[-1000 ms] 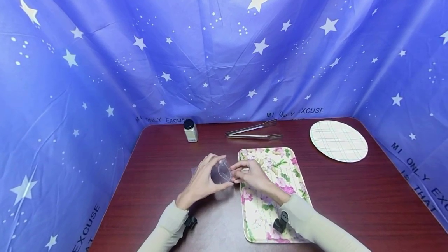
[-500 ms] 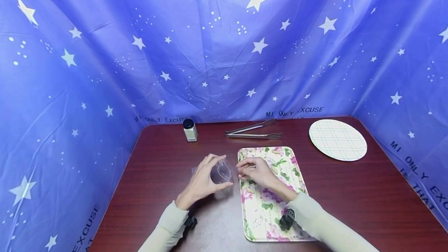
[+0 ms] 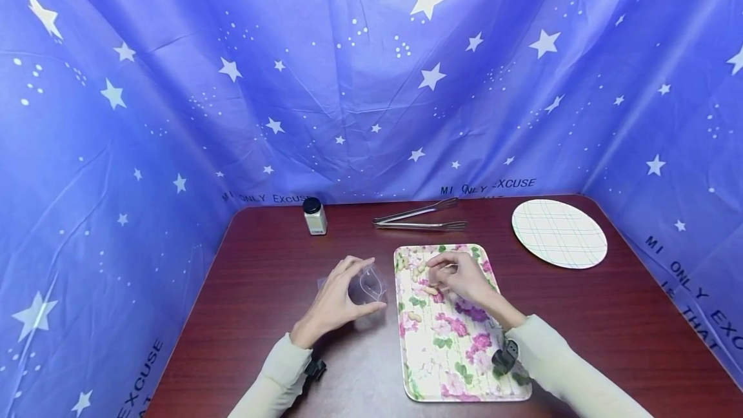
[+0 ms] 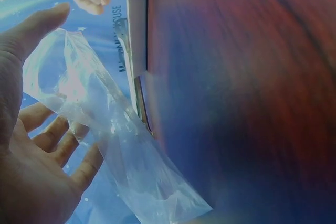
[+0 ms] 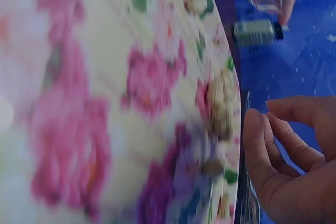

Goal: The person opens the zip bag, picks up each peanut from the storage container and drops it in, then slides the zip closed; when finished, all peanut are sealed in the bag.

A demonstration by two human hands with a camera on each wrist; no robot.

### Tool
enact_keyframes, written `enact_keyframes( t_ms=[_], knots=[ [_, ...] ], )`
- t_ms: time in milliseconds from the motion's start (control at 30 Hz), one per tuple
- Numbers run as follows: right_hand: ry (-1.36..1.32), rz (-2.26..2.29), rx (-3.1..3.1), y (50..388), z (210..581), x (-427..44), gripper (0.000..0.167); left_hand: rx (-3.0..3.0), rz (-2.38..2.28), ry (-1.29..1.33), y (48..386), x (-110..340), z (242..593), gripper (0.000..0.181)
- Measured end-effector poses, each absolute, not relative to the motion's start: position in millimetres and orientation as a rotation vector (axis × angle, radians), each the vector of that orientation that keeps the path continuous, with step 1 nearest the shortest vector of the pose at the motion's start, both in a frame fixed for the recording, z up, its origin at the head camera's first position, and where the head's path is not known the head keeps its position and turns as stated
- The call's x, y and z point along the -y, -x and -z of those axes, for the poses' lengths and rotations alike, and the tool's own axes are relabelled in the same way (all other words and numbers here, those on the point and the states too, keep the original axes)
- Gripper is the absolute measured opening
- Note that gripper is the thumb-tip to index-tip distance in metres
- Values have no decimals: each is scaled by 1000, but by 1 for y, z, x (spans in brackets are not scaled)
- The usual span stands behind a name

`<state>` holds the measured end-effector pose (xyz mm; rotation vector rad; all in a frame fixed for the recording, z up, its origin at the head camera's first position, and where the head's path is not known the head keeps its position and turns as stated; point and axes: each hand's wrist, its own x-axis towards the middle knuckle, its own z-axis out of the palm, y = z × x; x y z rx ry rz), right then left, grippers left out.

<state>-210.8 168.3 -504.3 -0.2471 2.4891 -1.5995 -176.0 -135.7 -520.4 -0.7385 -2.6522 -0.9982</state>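
Several peanuts lie in the far half of the floral tray, as the head view shows, a few of them close to its left rim. The right hand hangs over that part with its fingers bent and their tips near one another; from this side I can't make out whether anything sits between them. Just left of the tray, the left hand holds a clear plastic bag, thumb and fingers curved wide apart so that the mouth gapes. Farther back on the dark red surface are a black-capped jar and metal tongs with their legs apart, while a checked oval plate sits well off to the right.

In the left wrist view, the bag's film is thin and creased, with the fingers behind it. That would worry me — the mouth seems to owe its width only to the spread of thumb and fingers, so if those slackened it would probably fold closed.

The right wrist view shows thumb and fingertip almost meeting, with no peanut visible between them. Peanuts that rounded could roll if nudged off-centre — any by the rim might drop to the surface, and a pinch at one end could slip.
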Motion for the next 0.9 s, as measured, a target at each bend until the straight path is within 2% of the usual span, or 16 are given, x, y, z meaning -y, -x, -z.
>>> enact_keyframes(
  t_ms=[367, 667, 900],
  knots=[
    [178, 1335, -2712, 214, 504, -207, 19, 2653, 1009, 748, 176, 135, 522, 94],
    [242, 1229, -2718, 208, 510, -210, 19, 2660, 989, 770, 177, 136, 523, 98],
    [308, 1193, -2748, 208, 513, -209, 12, 2675, 989, 767, 177, 135, 523, 99]
  ],
)
